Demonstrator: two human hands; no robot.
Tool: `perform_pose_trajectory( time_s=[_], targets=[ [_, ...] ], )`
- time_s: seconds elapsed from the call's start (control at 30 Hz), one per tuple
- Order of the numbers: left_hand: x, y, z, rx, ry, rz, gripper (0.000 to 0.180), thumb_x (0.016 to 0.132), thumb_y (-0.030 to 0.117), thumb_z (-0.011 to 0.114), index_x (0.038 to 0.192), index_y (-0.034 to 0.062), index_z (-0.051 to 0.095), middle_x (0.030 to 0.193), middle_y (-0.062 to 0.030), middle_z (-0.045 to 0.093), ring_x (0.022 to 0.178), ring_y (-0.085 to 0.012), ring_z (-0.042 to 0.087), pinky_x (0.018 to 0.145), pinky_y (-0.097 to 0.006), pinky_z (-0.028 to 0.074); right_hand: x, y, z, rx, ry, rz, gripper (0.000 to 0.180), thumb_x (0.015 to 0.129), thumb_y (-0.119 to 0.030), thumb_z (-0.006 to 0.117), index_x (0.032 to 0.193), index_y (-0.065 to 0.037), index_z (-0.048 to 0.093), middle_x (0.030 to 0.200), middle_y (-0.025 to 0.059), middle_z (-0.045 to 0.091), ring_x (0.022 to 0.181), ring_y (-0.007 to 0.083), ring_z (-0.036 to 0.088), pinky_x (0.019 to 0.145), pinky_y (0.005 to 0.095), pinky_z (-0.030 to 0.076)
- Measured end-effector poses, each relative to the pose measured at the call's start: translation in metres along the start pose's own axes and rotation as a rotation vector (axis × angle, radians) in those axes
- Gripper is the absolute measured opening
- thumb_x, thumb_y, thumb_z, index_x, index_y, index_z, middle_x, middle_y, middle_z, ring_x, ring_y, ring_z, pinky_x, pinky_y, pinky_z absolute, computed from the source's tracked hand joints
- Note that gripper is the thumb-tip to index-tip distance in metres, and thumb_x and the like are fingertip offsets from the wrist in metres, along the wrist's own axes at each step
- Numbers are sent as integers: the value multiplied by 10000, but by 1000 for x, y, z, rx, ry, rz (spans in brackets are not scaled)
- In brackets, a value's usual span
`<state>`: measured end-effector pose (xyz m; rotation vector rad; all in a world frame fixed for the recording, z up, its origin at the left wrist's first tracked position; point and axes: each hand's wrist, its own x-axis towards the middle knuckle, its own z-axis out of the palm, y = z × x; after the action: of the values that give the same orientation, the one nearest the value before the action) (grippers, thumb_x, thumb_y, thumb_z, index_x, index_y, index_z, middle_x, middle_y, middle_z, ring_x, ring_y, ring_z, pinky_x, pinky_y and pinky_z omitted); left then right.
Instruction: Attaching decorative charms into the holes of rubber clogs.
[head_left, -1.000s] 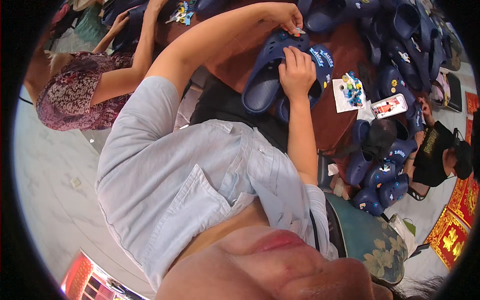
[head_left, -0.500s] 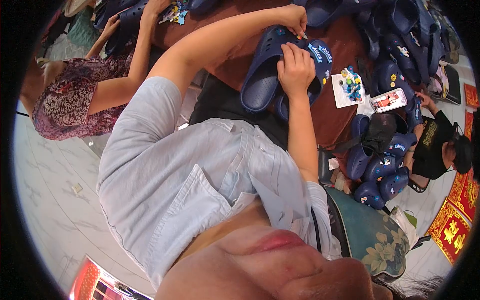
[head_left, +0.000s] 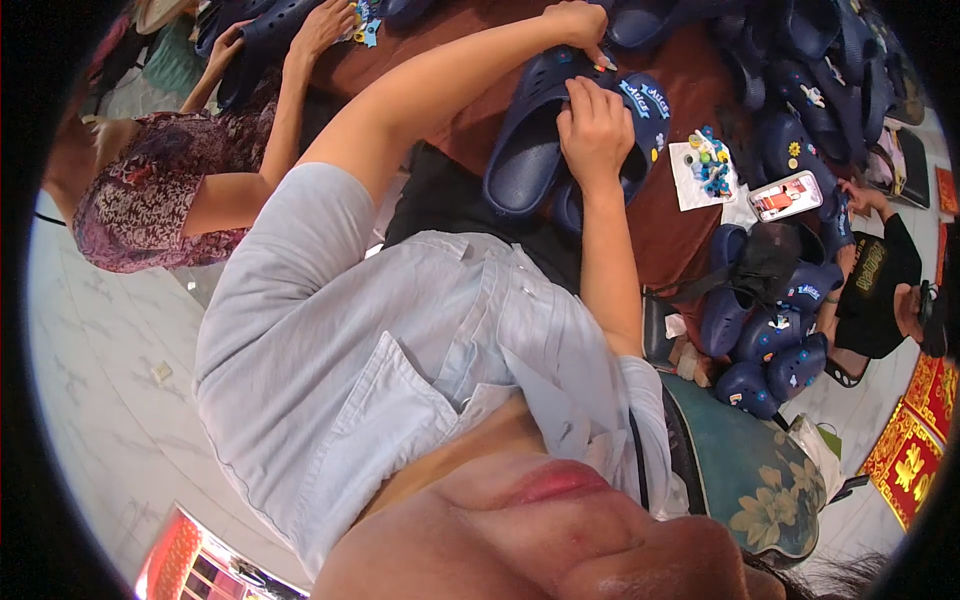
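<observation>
A dark blue clog (head_left: 520,165) with round holes lies at the table's near edge, beside a second blue clog (head_left: 655,135) bearing pale-blue lettered charms. My right hand (head_left: 597,130) is closed over the first clog's upper, its fingers bent across the holes. At the clog's toe, my left hand (head_left: 582,25) pinches a small orange and white shoe charm (head_left: 602,66) against the upper. The fingertips partly hide this charm. A blue charm sits close by on the same toe.
Right of the clogs, loose charms (head_left: 712,165) lie on white paper beside a phone (head_left: 785,197). More blue clogs (head_left: 770,345) and a black cap-like item (head_left: 768,262) are piled at right. One person (head_left: 165,205) handles clogs at left; another (head_left: 880,285) sits at far right.
My left hand has shifted slightly up and left at the clog's toe, and more of the charm shows. My right hand keeps its hold. The view has shifted slightly.
</observation>
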<state>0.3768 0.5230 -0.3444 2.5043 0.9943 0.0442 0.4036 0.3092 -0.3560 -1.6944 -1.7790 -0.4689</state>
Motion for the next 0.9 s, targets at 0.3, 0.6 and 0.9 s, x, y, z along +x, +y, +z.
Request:
perform_pose_trajectory(
  time_s=[0.3, 0.6, 0.9],
  targets=[
    [73, -15, 45, 546, -430, 34, 541, 694, 462, 883, 1001, 33, 765, 1016, -153, 741, 953, -292, 711, 834, -400, 568, 6, -5, 1, 40, 16, -25, 351, 768, -146, 687, 1114, -93, 663, 1138, 48, 676, 995, 245, 619, 800, 383, 496],
    [54, -35, 43, -87, -303, -54, 353, 693, 310, 900, 909, 69, 758, 906, -55, 719, 911, -213, 669, 837, -376, 520, 2, -2, -3, 76, 21, 16, 347, 776, -148, 707, 1115, -100, 650, 1140, 57, 670, 1010, 246, 611, 807, 384, 491],
    [6, -18, 29, -671, -224, -13, 242, 695, 174, 907, 893, 118, 779, 858, 28, 707, 874, -140, 598, 892, -327, 440, -5, 8, -3, 81, 21, 8, 326, 785, -149, 689, 1103, -89, 653, 1122, 67, 668, 1007, 254, 611, 810, 392, 490]
  ],
)
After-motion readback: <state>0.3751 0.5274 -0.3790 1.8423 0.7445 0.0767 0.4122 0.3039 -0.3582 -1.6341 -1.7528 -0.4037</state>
